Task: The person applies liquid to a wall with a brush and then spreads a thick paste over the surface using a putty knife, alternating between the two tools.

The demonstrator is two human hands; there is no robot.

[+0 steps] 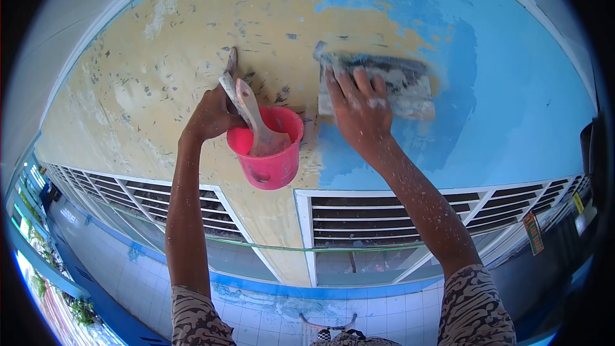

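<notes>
Head: flat tool (410, 86) under right fingers (349, 86)

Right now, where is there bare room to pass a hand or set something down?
Pass a hand: tan wall left of the left hand; blue wall right of the blade. Set down: floor tiles bordered by blue band and right sleeve. Crowded: around the pink bucket and brush, a narrow gap from the blade under the right hand.

Wall (192, 64) brightly and evenly lit, shadows soft. Daylight at lower left overexposed; far right margin dim. Strong fisheye curvature bends the window frames (302, 218); corners black. Flat tool (410, 93) slightly blurred, pink bucket (272, 170) acceptably sharp.
</notes>
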